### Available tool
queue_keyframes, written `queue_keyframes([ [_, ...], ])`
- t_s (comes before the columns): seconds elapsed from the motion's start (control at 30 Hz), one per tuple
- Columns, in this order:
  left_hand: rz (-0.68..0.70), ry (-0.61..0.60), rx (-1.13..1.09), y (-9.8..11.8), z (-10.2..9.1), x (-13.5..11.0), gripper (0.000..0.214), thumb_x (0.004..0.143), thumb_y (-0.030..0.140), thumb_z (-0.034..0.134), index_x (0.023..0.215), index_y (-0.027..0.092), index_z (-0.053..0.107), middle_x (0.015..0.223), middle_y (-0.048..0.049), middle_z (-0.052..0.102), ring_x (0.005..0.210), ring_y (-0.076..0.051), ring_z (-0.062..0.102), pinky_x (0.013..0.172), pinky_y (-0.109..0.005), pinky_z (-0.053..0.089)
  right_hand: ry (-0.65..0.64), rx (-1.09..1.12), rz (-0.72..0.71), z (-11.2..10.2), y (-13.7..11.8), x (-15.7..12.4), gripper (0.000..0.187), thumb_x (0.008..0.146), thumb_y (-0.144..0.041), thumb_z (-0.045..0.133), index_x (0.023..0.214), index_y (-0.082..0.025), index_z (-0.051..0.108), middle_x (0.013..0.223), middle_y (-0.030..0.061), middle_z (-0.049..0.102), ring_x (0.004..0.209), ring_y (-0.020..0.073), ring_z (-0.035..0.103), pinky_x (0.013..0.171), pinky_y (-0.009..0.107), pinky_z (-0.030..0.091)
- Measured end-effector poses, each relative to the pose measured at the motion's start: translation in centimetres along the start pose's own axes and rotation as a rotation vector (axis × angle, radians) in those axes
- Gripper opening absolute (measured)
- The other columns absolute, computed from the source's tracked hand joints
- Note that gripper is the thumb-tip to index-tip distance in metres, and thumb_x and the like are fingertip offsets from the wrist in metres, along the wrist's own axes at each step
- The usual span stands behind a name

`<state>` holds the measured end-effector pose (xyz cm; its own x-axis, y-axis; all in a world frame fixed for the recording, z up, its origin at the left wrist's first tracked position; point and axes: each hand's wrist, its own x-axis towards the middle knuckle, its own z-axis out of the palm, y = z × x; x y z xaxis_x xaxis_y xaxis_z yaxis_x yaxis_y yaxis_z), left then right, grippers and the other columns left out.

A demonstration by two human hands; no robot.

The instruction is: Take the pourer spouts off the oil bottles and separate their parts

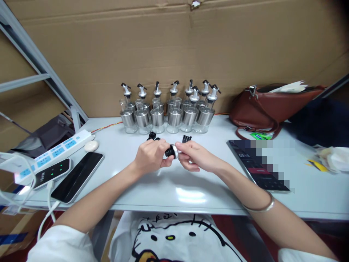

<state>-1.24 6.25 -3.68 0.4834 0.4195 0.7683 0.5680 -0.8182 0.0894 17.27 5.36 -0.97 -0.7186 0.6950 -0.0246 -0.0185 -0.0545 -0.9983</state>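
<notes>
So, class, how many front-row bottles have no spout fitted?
4: the leftmost bottle, second bottle, third bottle and fourth bottle, counting rightward along the front row. None seems hidden.

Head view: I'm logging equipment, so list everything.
bottles: 12, clear/silver, back
spouts: 8, silver/black, on bottles
held stopper: 1, black/silver, centre
small parts: unclear, black, centre
power strip: 1, white/blue, left
disc: 1, white, left
phone: 1, black, left
device: 1, black, left
cables: unclear, white, left
frame: 1, grey, left
tablet: 1, dark, right
bag: 1, brown, right
packet: 1, green, by bag
wrapping: unclear, pale, right
cloth: unclear, dark, right
cardboard: unclear, brown, behind
table: 1, pale, centre
shirt: 1, white, bottom
bracelet: 1, silver, right arm
left hand: 1, bare, centre
right hand: 1, bare, centre
</notes>
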Motion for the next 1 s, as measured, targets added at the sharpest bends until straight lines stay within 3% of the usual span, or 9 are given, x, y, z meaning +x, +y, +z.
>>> queue_keyframes([
  [0.2, -0.019, -0.032, 0.031, -0.5, 0.0, 0.1, 0.033, 0.094, 0.040, 0.027, 0.092, 0.019, 0.052, 0.060, -0.0010, 0.058, 0.047, -0.014, 0.050, 0.053, -0.027, 0.031, -0.009, 0.128, -0.044, 0.0, 0.6, 0.3, 0.047, 0.082, -0.057, 0.055, 0.058, -0.020, 0.037, 0.039, -0.0102, 0.036, 0.034, 0.0049, 0.033, 0.037, 0.021, 0.027],
  [0.37, -0.046, -0.073, 0.023, -1.2, 0.4, 0.0, 0.046, 0.095, 0.048, 0.020, 0.091, 0.018, 0.055, 0.060, -0.0022, 0.058, 0.049, -0.015, 0.050, 0.058, -0.028, 0.035, 0.010, 0.114, -0.053, 0.3, 1.0, 0.5, 0.046, 0.083, -0.057, 0.053, 0.059, -0.020, 0.038, 0.038, -0.0101, 0.035, 0.034, 0.0056, 0.030, 0.038, 0.022, 0.025],
  [0.5, 0.007, -0.047, 0.060, -1.6, 0.1, 0.4, 0.050, 0.096, 0.047, 0.015, 0.089, 0.019, 0.056, 0.061, -0.0019, 0.059, 0.050, -0.014, 0.052, 0.061, -0.028, 0.038, 0.073, 0.027, -0.154, 0.9, 1.2, 0.5, 0.045, 0.084, -0.057, 0.050, 0.061, -0.020, 0.038, 0.044, -0.0088, 0.036, 0.039, 0.0065, 0.031, 0.043, 0.023, 0.028],
  [0.6, 0.018, -0.040, 0.059, -1.7, -0.4, 0.5, 0.049, 0.096, 0.046, 0.016, 0.087, 0.019, 0.057, 0.060, -0.0018, 0.061, 0.051, -0.013, 0.053, 0.063, -0.028, 0.040, 0.149, -0.220, -0.221, 1.1, 1.1, 0.3, 0.044, 0.089, -0.056, 0.042, 0.064, -0.020, 0.039, 0.050, -0.0060, 0.041, 0.046, 0.0079, 0.037, 0.050, 0.023, 0.031],
  [0.7, 0.032, -0.027, 0.081, -1.7, -0.6, 0.6, 0.049, 0.095, 0.047, 0.019, 0.083, 0.019, 0.058, 0.060, -0.0019, 0.062, 0.051, -0.013, 0.054, 0.064, -0.028, 0.040, 0.254, -0.613, -0.282, 0.8, 1.0, 0.0, 0.042, 0.092, -0.054, 0.035, 0.068, -0.020, 0.041, 0.054, -0.0048, 0.041, 0.049, 0.0091, 0.035, 0.052, 0.023, 0.029],
  [0.83, 0.074, 0.038, 0.072, -1.6, -0.8, 0.7, 0.047, 0.096, 0.042, 0.021, 0.081, 0.019, 0.058, 0.058, -0.0014, 0.061, 0.048, -0.013, 0.052, 0.061, -0.027, 0.039, 0.360, -1.139, -0.514, 0.1, 0.6, 0.1, 0.045, 0.096, -0.052, 0.028, 0.070, -0.020, 0.046, 0.058, -0.0004, 0.047, 0.053, 0.0123, 0.038, 0.056, 0.026, 0.027],
  [1.0, 0.073, 0.039, 0.048, -0.8, -1.0, 1.1, 0.047, 0.097, 0.033, 0.016, 0.078, 0.018, 0.057, 0.056, -0.0019, 0.060, 0.047, -0.013, 0.049, 0.057, -0.027, 0.037, 0.403, -1.620, -0.760, -0.7, -0.1, -0.1, 0.041, 0.098, -0.040, 0.030, 0.076, -0.018, 0.056, 0.063, 0.0037, 0.057, 0.061, 0.0153, 0.046, 0.063, 0.029, 0.028],
])
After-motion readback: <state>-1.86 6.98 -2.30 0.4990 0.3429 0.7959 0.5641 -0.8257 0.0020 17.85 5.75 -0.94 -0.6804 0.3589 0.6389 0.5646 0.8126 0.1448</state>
